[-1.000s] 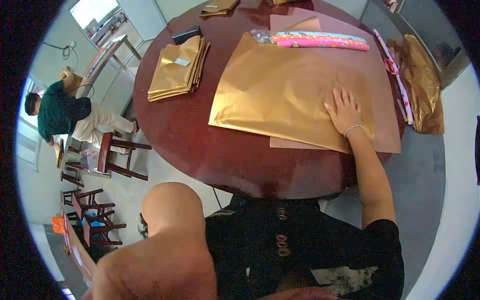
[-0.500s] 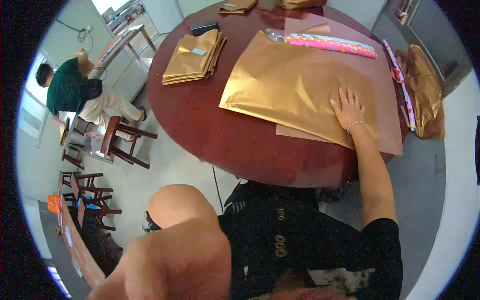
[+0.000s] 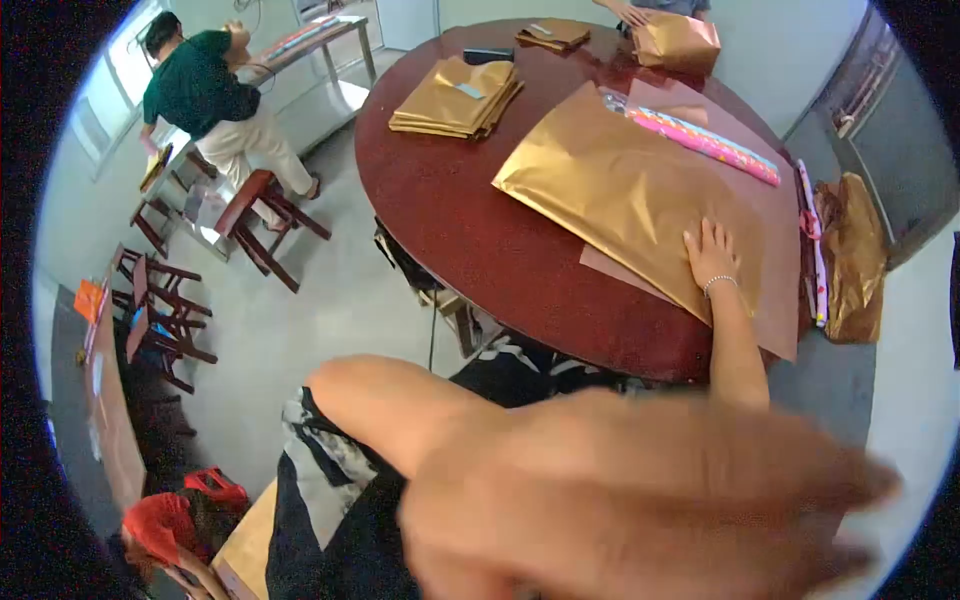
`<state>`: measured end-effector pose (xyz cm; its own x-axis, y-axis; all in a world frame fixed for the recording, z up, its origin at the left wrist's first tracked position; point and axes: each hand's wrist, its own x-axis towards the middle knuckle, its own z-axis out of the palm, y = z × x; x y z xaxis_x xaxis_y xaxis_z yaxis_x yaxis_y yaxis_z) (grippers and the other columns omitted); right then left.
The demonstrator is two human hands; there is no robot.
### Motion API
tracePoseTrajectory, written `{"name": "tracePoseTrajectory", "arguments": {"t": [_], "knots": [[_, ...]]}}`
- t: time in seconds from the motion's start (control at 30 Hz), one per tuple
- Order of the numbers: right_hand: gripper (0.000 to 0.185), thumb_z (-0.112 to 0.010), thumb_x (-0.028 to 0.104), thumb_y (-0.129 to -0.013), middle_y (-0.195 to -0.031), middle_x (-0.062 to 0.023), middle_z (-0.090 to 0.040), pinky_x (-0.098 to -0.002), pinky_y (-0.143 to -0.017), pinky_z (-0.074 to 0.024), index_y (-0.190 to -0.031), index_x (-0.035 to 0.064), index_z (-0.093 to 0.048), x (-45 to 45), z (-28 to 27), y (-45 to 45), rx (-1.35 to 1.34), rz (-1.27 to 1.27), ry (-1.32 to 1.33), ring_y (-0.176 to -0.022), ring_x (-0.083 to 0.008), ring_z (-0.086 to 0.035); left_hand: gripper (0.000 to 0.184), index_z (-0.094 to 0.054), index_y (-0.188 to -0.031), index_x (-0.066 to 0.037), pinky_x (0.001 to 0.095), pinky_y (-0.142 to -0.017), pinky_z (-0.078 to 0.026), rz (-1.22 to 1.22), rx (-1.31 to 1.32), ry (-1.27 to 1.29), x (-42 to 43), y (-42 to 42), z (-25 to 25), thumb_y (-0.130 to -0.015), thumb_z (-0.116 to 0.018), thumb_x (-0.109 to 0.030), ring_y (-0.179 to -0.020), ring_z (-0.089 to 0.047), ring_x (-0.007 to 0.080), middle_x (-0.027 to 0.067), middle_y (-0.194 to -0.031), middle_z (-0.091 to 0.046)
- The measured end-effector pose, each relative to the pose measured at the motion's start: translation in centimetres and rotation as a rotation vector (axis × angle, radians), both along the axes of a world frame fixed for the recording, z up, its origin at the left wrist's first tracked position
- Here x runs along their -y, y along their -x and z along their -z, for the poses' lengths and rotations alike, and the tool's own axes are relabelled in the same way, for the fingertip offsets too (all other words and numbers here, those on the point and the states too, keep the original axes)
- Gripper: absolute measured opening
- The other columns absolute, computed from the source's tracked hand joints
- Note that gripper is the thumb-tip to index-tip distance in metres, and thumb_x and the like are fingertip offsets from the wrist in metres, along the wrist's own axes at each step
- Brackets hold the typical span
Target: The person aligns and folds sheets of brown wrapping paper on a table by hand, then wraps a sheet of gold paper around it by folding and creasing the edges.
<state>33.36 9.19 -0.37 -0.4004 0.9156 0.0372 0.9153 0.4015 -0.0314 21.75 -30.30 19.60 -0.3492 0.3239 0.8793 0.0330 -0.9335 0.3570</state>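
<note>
My right hand (image 3: 712, 258) lies flat, fingers spread, on a large piece of gold wrapping (image 3: 610, 185); whether it is a sheet or a bag I cannot tell. Beneath the wrapping, a pinkish-brown sheet (image 3: 775, 250) sticks out on the right and along the front edge. My left hand (image 3: 640, 480) is raised close to the camera and blurred, its fingers stretched toward the right with nothing visible in them. It covers part of my right forearm and my lap. Pink and blue patterned rolls (image 3: 705, 145) rest on the sheets beyond my right hand.
The round dark-red table (image 3: 450, 210) carries a stack of folded gold pieces (image 3: 455, 98) and a black box (image 3: 488, 55). Across it, another person's hand touches a gold package (image 3: 676, 42). A person (image 3: 205, 95) stands at the left near wooden stools (image 3: 262, 215).
My left hand has swung from the lower left across to the right, before the camera. My right hand stays flat on the gold wrapping. The view has shifted, showing the person across the table.
</note>
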Motion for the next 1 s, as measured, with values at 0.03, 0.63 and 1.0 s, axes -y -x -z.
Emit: {"name": "tracePoseTrajectory", "arguments": {"t": [0.03,0.63,1.0], "knots": [[0.072,-0.032,0.063,-0.092,-0.157,-0.0087,-0.016,-0.0586,-0.113,-0.0133,-0.15,0.0216,-0.023,0.0,0.0,-0.2,0.016,0.013,-0.004,-0.144,-0.0319,-0.013,0.028,-0.064,-0.099,-0.005,0.0393,-0.065,-0.055,0.026,0.017,0.0,-0.2,-0.5,0.2,-0.093,-0.055,-0.032,-0.076,-0.064,0.0289,0.0154,-0.098,-0.065],[0.069,-0.036,0.059,-0.092,-0.155,-0.0102,-0.022,-0.0561,-0.11,-0.0203,-0.147,0.0188,-0.028,-1.0,0.6,0.1,0.007,-0.021,-0.093,-0.141,-0.0334,-0.021,0.024,-0.063,-0.097,-0.004,0.0348,-0.065,-0.053,0.513,0.181,0.093,-7.8,5.4,-0.2,-0.093,-0.055,-0.026,-0.077,-0.063,0.0236,0.0123,-0.096,-0.064],[0.067,-0.037,0.058,-0.093,-0.155,-0.0112,-0.022,-0.0547,-0.111,-0.0193,-0.147,0.0196,-0.03,0.2,-0.8,0.5,0.018,-0.014,-0.062,-0.143,-0.0318,-0.019,0.021,-0.063,-0.096,-0.003,0.0321,-0.066,-0.052,0.675,0.152,0.105,-10.6,5.5,-1.3,-0.093,-0.055,-0.022,-0.078,-0.062,0.0204,0.0104,-0.094,-0.063]]}}
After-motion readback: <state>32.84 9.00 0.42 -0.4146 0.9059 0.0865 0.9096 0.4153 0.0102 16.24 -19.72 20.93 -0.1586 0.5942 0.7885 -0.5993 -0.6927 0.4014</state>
